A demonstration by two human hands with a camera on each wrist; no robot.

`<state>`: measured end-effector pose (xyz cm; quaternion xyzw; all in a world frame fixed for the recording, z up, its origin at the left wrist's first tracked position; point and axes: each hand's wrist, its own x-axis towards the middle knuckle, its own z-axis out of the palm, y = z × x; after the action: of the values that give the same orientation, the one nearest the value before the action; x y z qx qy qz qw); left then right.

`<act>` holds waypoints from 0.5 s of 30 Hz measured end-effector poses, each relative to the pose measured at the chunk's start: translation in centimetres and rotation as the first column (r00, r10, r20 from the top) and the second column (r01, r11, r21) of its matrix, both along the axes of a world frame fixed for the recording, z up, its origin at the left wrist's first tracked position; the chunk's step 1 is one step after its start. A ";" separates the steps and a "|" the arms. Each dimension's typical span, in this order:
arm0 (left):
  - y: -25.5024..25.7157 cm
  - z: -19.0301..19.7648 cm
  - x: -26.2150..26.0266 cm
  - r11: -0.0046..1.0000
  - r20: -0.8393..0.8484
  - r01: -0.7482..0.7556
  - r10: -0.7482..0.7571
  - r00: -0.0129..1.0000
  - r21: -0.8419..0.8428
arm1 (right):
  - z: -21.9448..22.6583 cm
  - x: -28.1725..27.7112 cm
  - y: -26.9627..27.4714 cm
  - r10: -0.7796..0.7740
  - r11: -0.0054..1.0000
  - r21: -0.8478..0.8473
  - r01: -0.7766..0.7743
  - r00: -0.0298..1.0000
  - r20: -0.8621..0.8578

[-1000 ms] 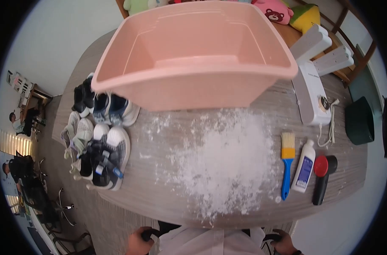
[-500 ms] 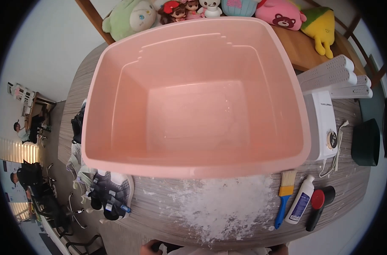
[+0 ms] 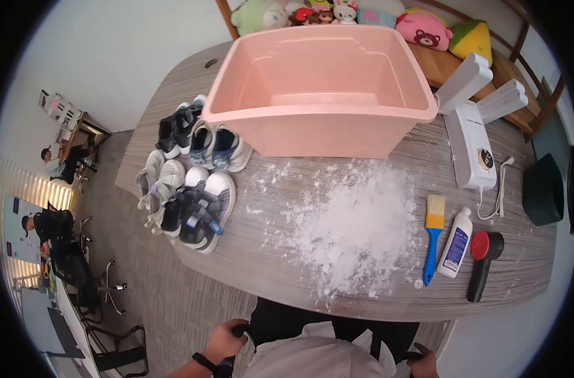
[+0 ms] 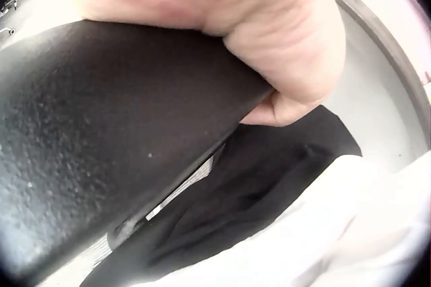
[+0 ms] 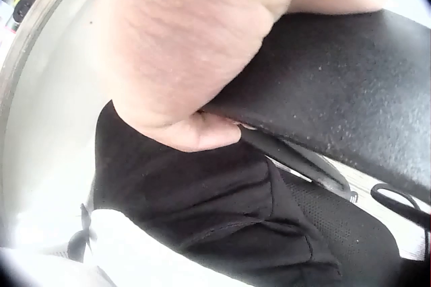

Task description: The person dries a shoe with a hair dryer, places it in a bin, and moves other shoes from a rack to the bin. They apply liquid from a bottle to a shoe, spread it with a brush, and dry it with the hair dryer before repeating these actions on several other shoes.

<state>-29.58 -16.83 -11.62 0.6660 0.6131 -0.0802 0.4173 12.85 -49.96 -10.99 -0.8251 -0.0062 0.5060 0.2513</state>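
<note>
Both hands are at the black armrests of a chair, below the table's front edge. My left hand [image 3: 226,341] grips the left armrest [image 4: 121,112], its thumb curled down around the edge in the left wrist view. On the other side my right hand [image 3: 424,363] holds the right armrest [image 5: 337,85], with the thumb tucked under its side in the right wrist view. White powder [image 3: 356,227] lies spread over the table [image 3: 261,252] in front of me. Behind the powder stands a pink plastic tub [image 3: 324,135], its inside bare where it shows.
Several shoes [image 3: 202,208] stand at the table's left. To the right lie a blue-handled brush [image 3: 432,246], a white bottle [image 3: 455,246] and a black tool with a red disc [image 3: 482,252]. A white shoe dryer [image 3: 469,148] stands behind them. Plush toys [image 3: 422,28] line the back.
The head view has tilted down, then up again, and turned slightly left, so the table has shifted in view. The hands stay at the armrests; nothing on the table has visibly moved.
</note>
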 end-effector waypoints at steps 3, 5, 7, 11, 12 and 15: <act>-0.4 0.4 0.3 0.998 0.038 0.026 -0.028 0.999 0.048 | 0.4 0.4 0.1 0.118 0.990 -0.074 -0.117 0.993 0.005; -0.9 0.4 0.2 0.999 0.002 0.020 -0.020 1.000 0.049 | -0.8 0.3 -1.2 0.086 0.996 0.001 -0.086 0.996 0.012; -1.1 0.8 0.4 0.998 0.009 0.001 -0.002 1.000 0.058 | -1.4 0.5 -1.7 0.084 0.995 0.061 -0.084 0.996 0.008; -1.9 0.0 -0.6 0.998 0.059 -0.004 0.000 0.998 0.067 | -1.2 0.7 -1.3 0.069 0.996 0.056 -0.067 0.997 -0.031; -1.8 -0.3 -0.6 0.998 0.062 0.024 -0.027 0.998 0.052 | -1.0 0.6 -1.1 0.041 0.998 0.041 -0.040 0.999 -0.029; -1.4 -0.6 0.0 0.999 0.005 0.008 -0.008 1.000 0.041 | -0.1 0.7 0.1 0.011 1.000 0.007 -0.011 1.000 0.009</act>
<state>-29.53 -18.24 -12.24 0.6770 0.6108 -0.0679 0.4049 13.57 -49.88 -11.11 -0.8265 -0.0136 0.5035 0.2513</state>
